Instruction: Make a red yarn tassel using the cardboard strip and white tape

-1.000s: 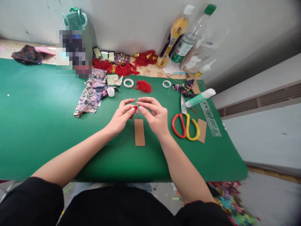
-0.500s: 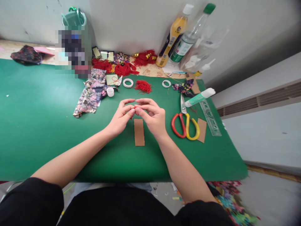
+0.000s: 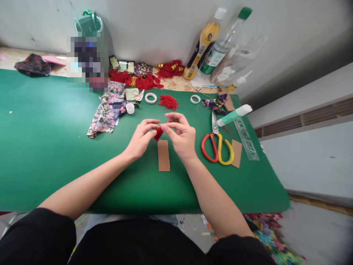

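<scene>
Your left hand (image 3: 139, 140) and right hand (image 3: 182, 139), both clamped on a red tassel (image 3: 158, 133), cardboard strip (image 3: 164, 156) nearer you, scissors (image 3: 211, 149) rightward.

Can't read any words or numbers: too tiny and blurry on the yellow bottle (image 3: 205, 40) and the clear bottle (image 3: 212, 60).

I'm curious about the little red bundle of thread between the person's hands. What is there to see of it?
The red bundle is a small tuft of what looks like soft thread, its strands gathered close together. Fingertips of the left hand and right hand hold it near its upper end, partly covering it. The lower end slants down and leftward in the picture, appearing just beyond the far end of the brown cardboard strip. How the top is fastened can't be made out.
</scene>
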Motion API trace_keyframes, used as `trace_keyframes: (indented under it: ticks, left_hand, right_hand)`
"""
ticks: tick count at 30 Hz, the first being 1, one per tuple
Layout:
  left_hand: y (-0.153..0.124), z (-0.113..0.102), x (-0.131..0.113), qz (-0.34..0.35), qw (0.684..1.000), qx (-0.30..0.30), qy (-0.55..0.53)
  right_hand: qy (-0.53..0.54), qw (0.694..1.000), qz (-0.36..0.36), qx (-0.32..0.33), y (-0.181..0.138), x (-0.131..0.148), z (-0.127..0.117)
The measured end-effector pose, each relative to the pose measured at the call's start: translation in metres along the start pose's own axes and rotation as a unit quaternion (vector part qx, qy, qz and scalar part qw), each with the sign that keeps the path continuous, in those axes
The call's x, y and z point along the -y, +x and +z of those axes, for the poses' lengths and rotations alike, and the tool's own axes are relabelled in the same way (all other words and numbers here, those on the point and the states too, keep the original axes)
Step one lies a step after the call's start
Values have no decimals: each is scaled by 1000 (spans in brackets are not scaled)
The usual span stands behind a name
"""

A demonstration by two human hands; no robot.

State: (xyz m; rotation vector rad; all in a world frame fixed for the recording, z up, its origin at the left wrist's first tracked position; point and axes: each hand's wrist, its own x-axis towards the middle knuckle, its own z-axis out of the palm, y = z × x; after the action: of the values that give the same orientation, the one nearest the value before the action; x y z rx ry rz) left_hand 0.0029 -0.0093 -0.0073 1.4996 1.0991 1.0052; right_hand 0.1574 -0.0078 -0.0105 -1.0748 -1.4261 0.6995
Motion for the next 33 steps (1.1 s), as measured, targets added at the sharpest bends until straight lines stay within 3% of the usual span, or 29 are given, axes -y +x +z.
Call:
trace_keyframes:
  ticks: [4,7,10,12,26,33]
  left_hand:
    - [2,-4,6,18,994,-107,-5]
    - [7,-4,8,56,990,-24,-125]
    - [9,-2,7,0,970,110,-217]
    - [8,0,5,-31,961,157,-227]
    - [6,0,10,-122,944,214,-221]
    - [2,4,1,-158,892,233,-354]
  right_hand:
    - [1,1000,16,10,2,-3,-3]
    - [0,999,23,40,2,-3,-3]
    - [2,998,30,61,1,-1,-2]
    - [3,997,38,69,1,0,-2]
    - [49,991,83,94,2,-2,-5]
    - [60,988,108,96,2,2,-4]
